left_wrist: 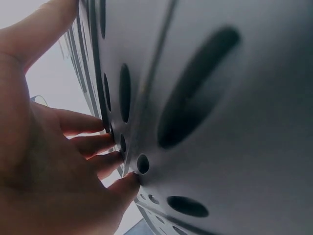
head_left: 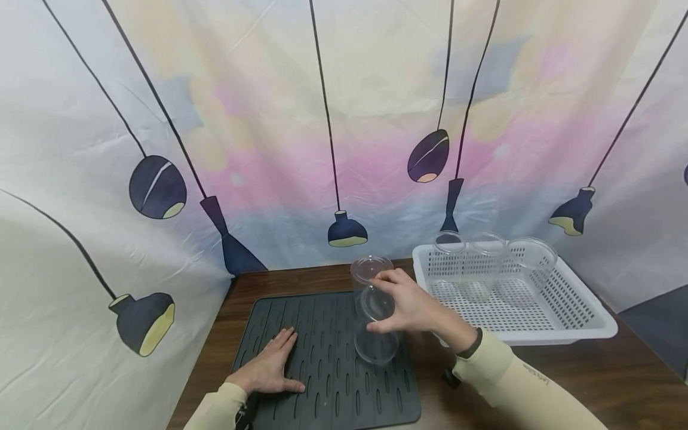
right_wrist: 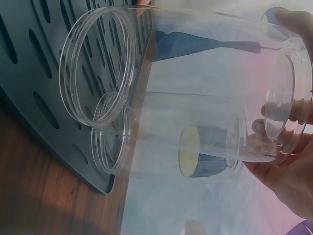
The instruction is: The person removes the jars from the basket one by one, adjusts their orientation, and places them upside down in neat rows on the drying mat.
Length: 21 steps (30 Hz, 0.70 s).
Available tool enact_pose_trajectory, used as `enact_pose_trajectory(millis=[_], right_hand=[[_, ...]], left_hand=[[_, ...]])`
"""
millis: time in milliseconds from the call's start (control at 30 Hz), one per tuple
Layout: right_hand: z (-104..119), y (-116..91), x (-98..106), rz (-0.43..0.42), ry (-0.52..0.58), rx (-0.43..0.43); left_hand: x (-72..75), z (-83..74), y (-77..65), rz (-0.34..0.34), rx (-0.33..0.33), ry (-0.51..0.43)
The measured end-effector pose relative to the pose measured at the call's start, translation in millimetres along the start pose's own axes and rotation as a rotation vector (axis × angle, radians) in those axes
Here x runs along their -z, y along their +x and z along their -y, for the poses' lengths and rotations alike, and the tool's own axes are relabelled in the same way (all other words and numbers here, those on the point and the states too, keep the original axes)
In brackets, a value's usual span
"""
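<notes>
My right hand [head_left: 408,301] holds a clear cylindrical jar [right_wrist: 195,63] by its upper end, the thumb on one side and the fingers on the other. The jar stands upright, its ringed lower end right at the dark ribbed drying mat [head_left: 328,373]. Just behind it is a second clear jar [head_left: 371,269], upright near the mat's far right corner. My left hand [head_left: 271,364] rests on the left part of the mat with fingers straight and thumb spread. In the left wrist view, its fingertips [left_wrist: 128,183] touch the slotted mat surface.
A white perforated basket [head_left: 588,322] sits at the right, holding several clear jars [head_left: 532,254] side by side. The mat lies on a dark wooden table [head_left: 435,382]. Behind the table hangs a cloth [head_left: 290,137] printed with pendant lamps.
</notes>
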State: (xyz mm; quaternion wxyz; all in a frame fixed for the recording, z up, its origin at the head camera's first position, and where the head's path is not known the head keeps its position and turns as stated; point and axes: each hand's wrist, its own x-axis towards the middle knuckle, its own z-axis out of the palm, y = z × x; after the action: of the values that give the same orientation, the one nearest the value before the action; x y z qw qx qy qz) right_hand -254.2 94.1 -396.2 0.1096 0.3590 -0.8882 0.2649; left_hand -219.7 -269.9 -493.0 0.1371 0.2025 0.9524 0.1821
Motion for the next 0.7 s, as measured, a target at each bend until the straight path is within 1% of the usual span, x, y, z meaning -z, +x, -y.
enact_pose_trajectory(millis=[233,433,700], right_hand=[[2.4,0.0,-2.0,0.014,-0.006,0.003],[2.6,-0.5,-4.4,0.008,-0.013,0.018],[0.6,-0.6,-9.5,0.006,-0.025,0.032]], left_hand=[[0.5,-0.3,-0.4,0.004,0.011,0.001],[0.4,-0.2,-1.2,0.003,0.007,-0.007],[1.0,-0.7,-1.4,0.002,0.005,0.005]])
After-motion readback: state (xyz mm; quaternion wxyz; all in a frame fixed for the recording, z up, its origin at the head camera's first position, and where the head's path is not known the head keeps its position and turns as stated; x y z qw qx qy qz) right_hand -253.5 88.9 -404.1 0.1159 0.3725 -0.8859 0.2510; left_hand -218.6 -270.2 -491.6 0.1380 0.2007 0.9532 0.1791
